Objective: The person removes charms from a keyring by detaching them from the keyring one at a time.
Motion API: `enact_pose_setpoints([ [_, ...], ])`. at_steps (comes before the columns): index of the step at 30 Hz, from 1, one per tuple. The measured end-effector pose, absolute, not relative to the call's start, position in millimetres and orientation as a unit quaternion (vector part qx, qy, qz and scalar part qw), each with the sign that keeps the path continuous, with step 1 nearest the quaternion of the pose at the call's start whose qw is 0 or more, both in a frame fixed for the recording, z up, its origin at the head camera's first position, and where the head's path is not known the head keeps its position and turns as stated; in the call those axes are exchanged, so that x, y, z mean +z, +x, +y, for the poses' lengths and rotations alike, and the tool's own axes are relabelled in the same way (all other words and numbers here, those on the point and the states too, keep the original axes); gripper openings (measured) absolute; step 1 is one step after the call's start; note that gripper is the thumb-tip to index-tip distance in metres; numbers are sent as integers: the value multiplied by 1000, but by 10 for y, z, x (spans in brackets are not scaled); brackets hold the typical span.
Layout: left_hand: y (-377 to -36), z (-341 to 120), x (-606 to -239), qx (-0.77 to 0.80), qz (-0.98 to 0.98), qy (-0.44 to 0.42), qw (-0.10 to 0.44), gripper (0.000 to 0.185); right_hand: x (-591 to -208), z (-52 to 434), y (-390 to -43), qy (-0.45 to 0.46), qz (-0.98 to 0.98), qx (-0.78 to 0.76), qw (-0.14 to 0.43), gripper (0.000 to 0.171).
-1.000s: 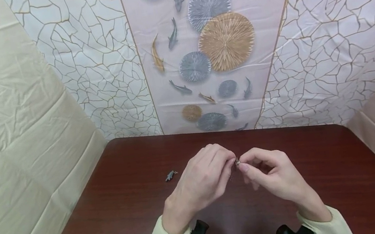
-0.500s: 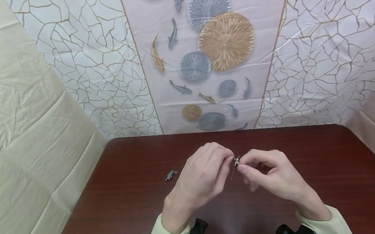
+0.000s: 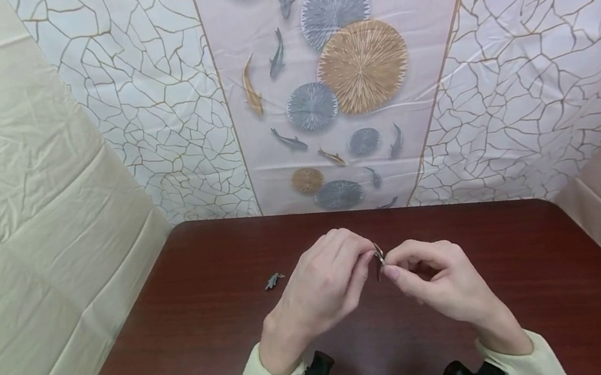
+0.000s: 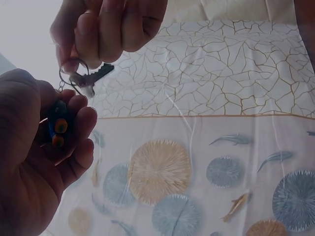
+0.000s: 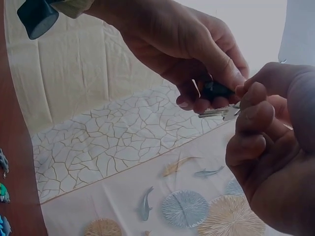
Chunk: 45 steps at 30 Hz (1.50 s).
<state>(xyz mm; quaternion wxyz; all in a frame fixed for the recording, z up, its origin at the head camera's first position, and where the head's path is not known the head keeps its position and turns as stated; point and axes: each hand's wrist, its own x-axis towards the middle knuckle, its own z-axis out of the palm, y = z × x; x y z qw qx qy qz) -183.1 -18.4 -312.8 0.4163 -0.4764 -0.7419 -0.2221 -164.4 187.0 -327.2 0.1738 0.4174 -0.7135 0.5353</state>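
In the head view my left hand [image 3: 318, 283] and right hand [image 3: 437, 267] meet fingertip to fingertip above the dark wooden table [image 3: 199, 367]. The left hand's fingers curl round a small blue keychain figure with orange round parts [image 4: 58, 123], joined by a short chain to a metal key ring [image 4: 62, 74]. My right thumb and fingertips pinch this ring. A toothed key [image 5: 216, 113] hangs on it between the hands, and its head is partly hidden by fingers in the right wrist view.
A small grey-blue charm [image 3: 273, 281] lies on the table left of my left hand. Several small coloured figures [image 5: 4, 193] show at the left edge of the right wrist view. Behind the table hangs a patterned cloth [image 3: 329, 143], with a plain cream cloth [image 3: 35, 223] at the left.
The key and ring between my fingertips have turned, the key swinging from a slant to nearly straight down. Both hands have stayed almost in place.
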Motion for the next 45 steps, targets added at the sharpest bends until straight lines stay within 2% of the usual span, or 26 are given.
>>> enact_pose_setpoints([
  [6, -1843, -248, -3110, -244, -743, -465, 415, 4, -3294, 1873, -1653, 429, -699, 543, 181, 34],
  [11, -1886, -304, -3144, -261, -746, -462, 401, 4, -3270, 1906, -1671, 411, -730, 521, 162, 33],
  [20, -1993, -487, -3261, -284, -795, -424, 330, 5, -3204, 2095, -1697, 361, -797, 460, 150, 29],
  [24, -2030, -561, -3295, -301, -807, -404, 308, 6, -3255, 2170, -1719, 335, -821, 440, 141, 28],
  [31, -2102, -659, -3416, -312, -829, -375, 274, 6, -3403, 2294, -1787, 315, -849, 393, 157, 28],
  [39, -2213, -812, -3633, -284, -876, -336, 198, 6, -3600, 2478, -1884, 298, -864, 370, 165, 24],
  [45, -2283, -906, -3793, -265, -910, -299, 111, 7, -3759, 2689, -1978, 267, -880, 375, 118, 15],
])
